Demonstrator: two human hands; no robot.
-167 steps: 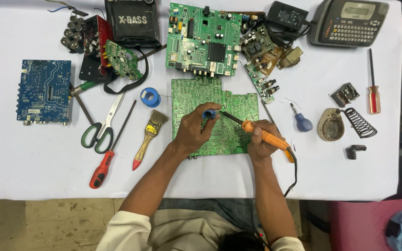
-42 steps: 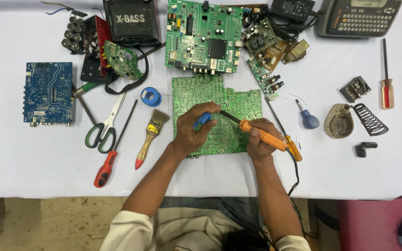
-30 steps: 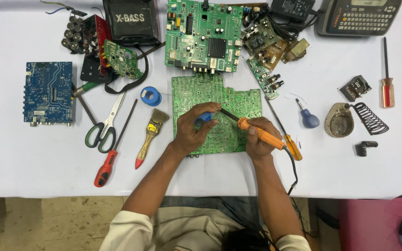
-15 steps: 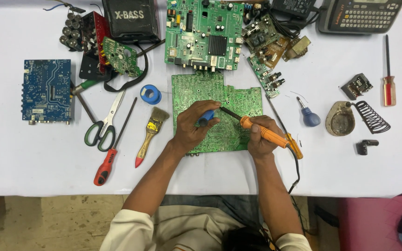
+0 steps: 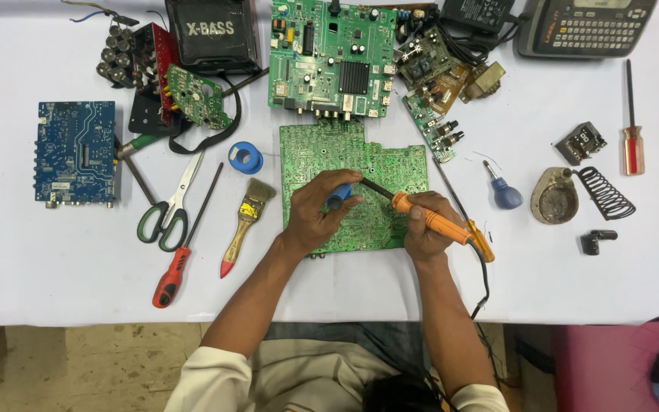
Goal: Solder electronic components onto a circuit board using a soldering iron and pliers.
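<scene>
Hands meet over the green circuit board [image 5: 375,164] lying mid-table: left hand [image 5: 320,214] curls round a small blue-handled tool [image 5: 338,197], right hand [image 5: 429,227] grips an orange soldering iron [image 5: 430,220], tip touching the board.

Matt white cloth [image 5: 55,267], glossy green circuit board [image 5: 390,164] – orange plastic soldering iron [image 5: 436,223], metal scissors [image 5: 169,206]

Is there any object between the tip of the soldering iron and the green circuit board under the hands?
Nothing visible: the soldering iron in the right hand reaches the green circuit board freely, beside the left hand.
</scene>
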